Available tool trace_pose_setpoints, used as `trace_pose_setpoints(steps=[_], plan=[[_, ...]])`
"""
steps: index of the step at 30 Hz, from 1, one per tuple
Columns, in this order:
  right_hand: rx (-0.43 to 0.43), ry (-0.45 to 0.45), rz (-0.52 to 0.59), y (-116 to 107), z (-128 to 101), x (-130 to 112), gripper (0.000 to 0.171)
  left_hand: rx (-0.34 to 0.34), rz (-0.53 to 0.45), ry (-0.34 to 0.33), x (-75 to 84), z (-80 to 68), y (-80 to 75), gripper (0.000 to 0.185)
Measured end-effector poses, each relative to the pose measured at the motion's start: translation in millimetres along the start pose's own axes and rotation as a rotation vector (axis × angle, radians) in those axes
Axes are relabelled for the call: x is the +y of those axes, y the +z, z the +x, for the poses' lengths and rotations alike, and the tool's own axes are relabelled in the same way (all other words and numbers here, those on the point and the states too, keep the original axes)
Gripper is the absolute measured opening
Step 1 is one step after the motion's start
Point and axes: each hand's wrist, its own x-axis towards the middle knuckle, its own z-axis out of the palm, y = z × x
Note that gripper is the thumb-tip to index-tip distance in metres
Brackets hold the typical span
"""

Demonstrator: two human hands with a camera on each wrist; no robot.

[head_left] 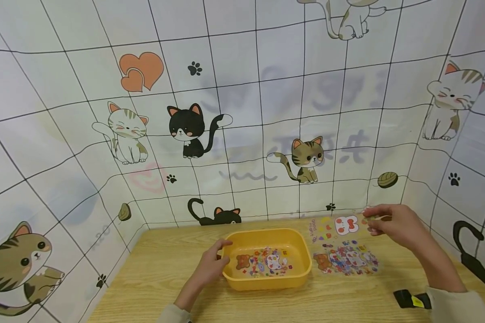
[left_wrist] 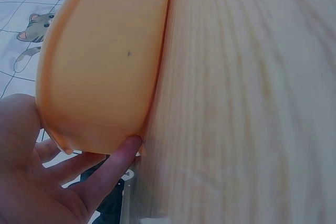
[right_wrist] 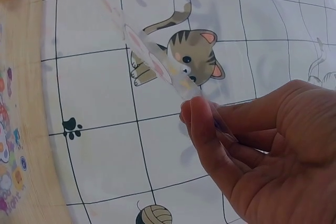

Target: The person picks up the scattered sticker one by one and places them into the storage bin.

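Left wrist view: yellow tub (left_wrist: 100, 72) hides its sticker sheet.

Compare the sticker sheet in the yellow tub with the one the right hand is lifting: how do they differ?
The sticker sheet in the tub lies flat inside the yellow tub; the lifted sheet is outside it, raised off the table. Nothing touches the tub's sheet, since the left hand only grips the tub's rim, while the right hand pinches the lifted sheet's corner in its fingers. Both are clear sheets with colourful cartoon stickers.
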Motion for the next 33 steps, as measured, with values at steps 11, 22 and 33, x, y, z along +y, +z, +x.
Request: trace_pose_setpoints(steps=[11, 22, 33], plan=[[-0.040, -0.039, 0.009, 15, 0, -15, 0.032, 0.002, 0.003, 0.006, -0.6, -0.4, 0.2, 0.043], [-0.090, -0.084, 0.035, 36, 3, -35, 0.028, 0.001, -0.004, 0.004, -0.3, -1.0, 0.1, 0.044], [-0.128, -0.107, 0.059, 64, 13, -61, 0.022, 0.002, -0.005, -0.001, -0.8, -1.2, -0.7, 0.043]])
